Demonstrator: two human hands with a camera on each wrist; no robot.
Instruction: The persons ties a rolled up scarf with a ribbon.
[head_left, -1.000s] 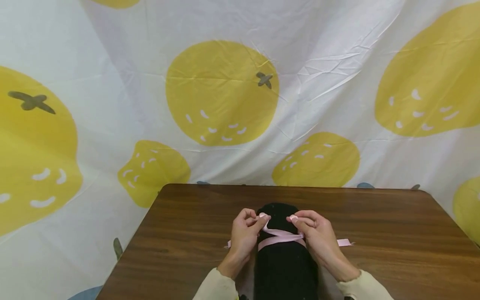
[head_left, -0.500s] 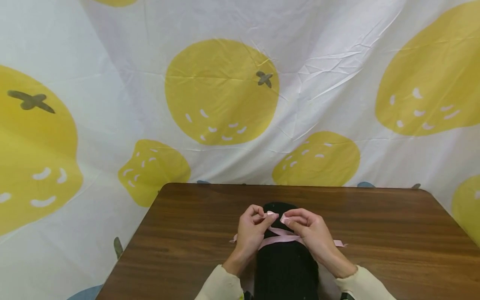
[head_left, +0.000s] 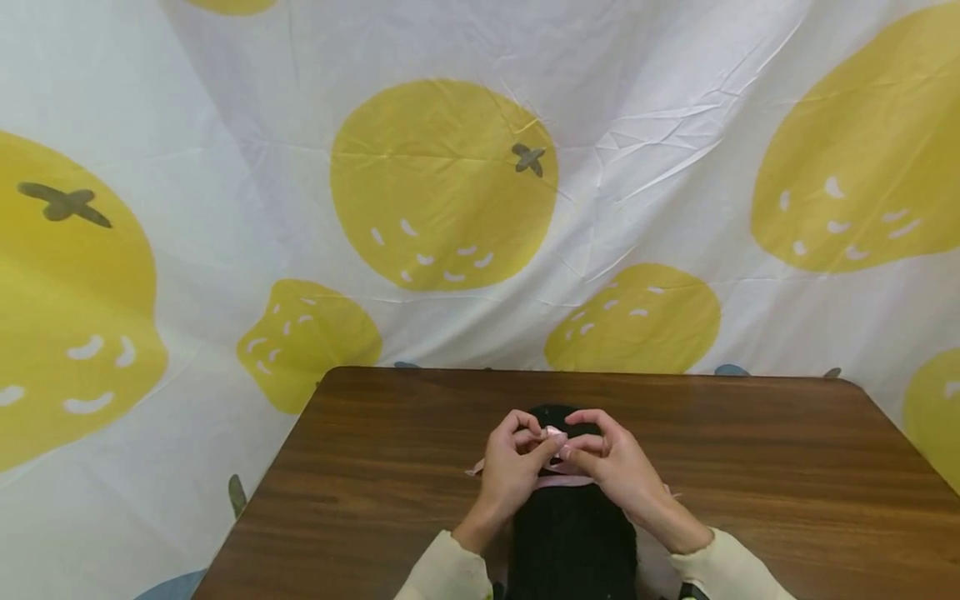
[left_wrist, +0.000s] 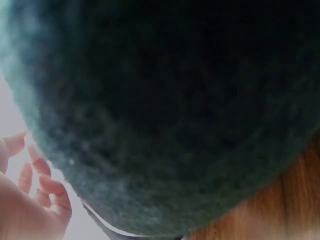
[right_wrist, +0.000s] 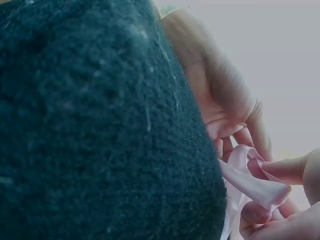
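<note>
A pink ribbon [head_left: 564, 481] runs across a black, fuzzy, rounded object [head_left: 573, 542] on the table. At its far end my left hand [head_left: 512, 471] pinches a looped part of the ribbon between thumb and fingers. My right hand [head_left: 626, 475] meets it there, thumb and a finger on the ribbon, index finger raised. The right wrist view shows a folded ribbon loop [right_wrist: 257, 190] between the fingertips, beside the dark fuzzy surface [right_wrist: 105, 130]. That dark surface [left_wrist: 165, 110] fills most of the left wrist view, with part of a hand [left_wrist: 30, 210] at lower left. The ribbon's crossing is partly hidden by the hands.
The brown wooden table [head_left: 375, 475] extends to both sides of the black object. Behind its back edge hangs a white cloth [head_left: 480, 333] printed with yellow fruit. A ribbon tail [head_left: 476, 468] sticks out left of my left hand.
Both hands have come together over the black object, the left moving right and the right moving left, bringing their pinched ribbon parts together. The right index finger has lifted.
</note>
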